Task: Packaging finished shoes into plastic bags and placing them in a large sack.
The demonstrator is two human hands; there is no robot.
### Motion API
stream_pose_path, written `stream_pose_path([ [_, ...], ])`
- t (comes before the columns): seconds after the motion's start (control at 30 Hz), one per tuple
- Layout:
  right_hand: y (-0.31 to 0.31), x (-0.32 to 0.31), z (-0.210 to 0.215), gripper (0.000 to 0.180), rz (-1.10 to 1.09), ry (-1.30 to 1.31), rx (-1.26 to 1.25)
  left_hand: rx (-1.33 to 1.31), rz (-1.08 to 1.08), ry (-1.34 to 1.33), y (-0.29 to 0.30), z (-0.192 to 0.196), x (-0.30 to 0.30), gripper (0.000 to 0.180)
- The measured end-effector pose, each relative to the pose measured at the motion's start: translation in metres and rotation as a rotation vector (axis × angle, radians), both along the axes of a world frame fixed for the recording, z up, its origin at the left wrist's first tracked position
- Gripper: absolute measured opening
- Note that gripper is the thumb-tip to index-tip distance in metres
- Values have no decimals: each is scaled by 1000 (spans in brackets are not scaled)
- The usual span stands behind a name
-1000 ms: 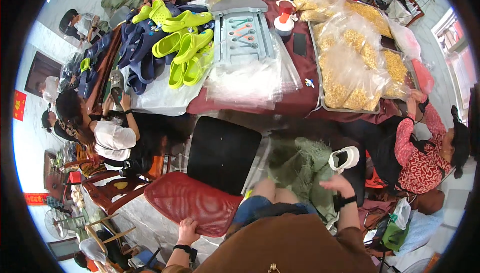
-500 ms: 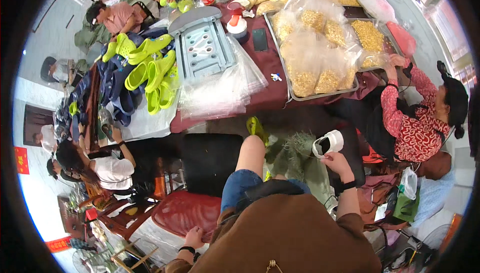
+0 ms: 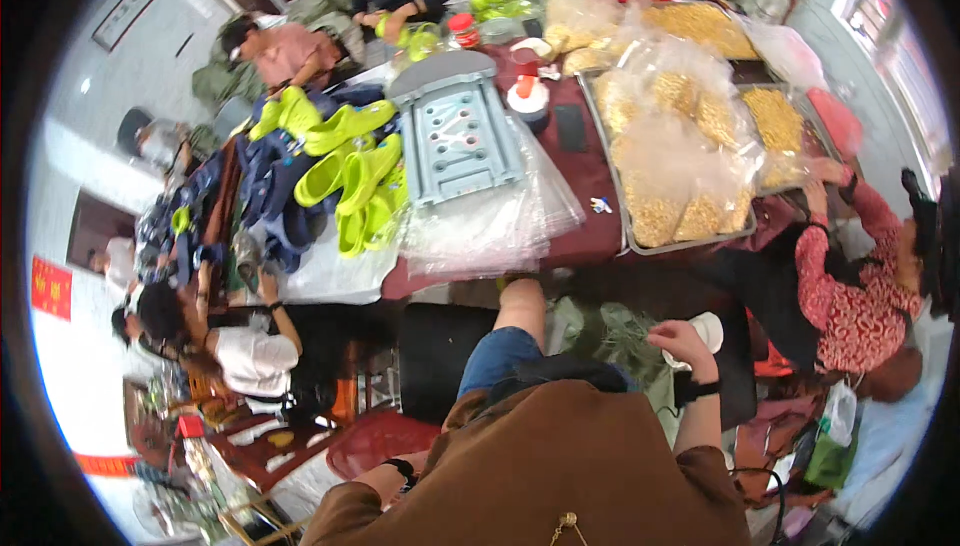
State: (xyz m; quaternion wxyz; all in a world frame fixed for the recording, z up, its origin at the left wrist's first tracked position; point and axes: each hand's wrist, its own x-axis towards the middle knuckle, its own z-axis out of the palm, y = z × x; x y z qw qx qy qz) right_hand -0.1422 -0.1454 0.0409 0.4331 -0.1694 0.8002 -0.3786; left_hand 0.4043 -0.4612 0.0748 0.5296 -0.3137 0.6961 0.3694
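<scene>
My right hand (image 3: 680, 342), a dark band at its wrist, is raised over the black stool (image 3: 737, 376) to the right of my lap. Its fingers are curled, and whatever they may hold is too small to make out. Partly behind this hand is a white rounded object (image 3: 709, 334); its kind does not show. Beside them lies a greenish sack with frayed strands (image 3: 625, 336). My left hand (image 3: 420, 460) is low at my left side near the red chair seat (image 3: 380, 441), its fingers mostly hidden by my brown top.
Ahead, the table bears lime-green clogs (image 3: 345, 171), a grey-blue plastic step stool (image 3: 455, 141), clear plastic bags (image 3: 490, 236), a dark phone (image 3: 570, 128) and a tray (image 3: 690, 243) of bagged yellow pieces. People sit at left, right and the far side.
The view has shifted, so the table appears lower and further right. My right hand has moved from the white object's near edge to in front of it. My left hand is more hidden.
</scene>
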Motion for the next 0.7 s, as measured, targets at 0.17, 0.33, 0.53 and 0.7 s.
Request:
stream_pose_path([
  [0.17, -75, 11, 0, 30, 112, -43, 92, 7, 37, 107, -94, -41, -65, 42],
  [0.33, -109, 49, -105, 27, -76, -259, 181, 56, 14, 163, -248, -100, -78, 40],
  [0.53, -128, 137, -231, 32, -529, -185, 292, -172, -442, 105, -371, -170, -46, 30],
  [0.7, -126, 199, -360, 26, -553, -385, 400, -41, -340, -86, -406, -234, -26, 31],
])
